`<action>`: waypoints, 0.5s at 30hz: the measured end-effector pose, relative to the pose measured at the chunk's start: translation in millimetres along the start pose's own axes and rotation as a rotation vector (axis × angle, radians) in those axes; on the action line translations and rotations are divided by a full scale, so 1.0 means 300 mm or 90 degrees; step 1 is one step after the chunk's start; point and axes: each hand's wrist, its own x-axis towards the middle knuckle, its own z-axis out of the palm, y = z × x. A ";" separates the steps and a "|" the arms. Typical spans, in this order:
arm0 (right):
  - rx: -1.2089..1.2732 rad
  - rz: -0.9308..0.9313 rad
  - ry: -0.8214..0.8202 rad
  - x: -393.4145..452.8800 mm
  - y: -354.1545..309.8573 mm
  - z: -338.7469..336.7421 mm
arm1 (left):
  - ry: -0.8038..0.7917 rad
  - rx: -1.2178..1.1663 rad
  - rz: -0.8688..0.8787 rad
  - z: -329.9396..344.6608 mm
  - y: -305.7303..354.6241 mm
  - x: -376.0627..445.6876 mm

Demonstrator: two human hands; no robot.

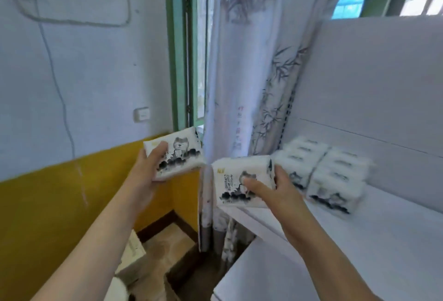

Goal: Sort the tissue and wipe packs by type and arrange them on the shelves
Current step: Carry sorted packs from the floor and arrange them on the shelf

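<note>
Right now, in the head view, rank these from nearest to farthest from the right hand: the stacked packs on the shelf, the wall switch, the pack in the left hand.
1. Stacked packs: on the shelf, just right of the right hand.
2. Pack in the left hand: up to the left, off the shelf.
3. Wall switch: on the far left wall, higher up.
</note>
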 end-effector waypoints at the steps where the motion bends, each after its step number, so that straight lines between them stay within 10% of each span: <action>1: -0.010 -0.002 0.045 -0.002 -0.001 -0.068 | -0.032 0.009 -0.003 0.073 -0.017 0.016; 15: -0.295 0.052 0.276 -0.084 0.177 -0.475 | -0.378 0.262 -0.080 0.520 -0.254 0.122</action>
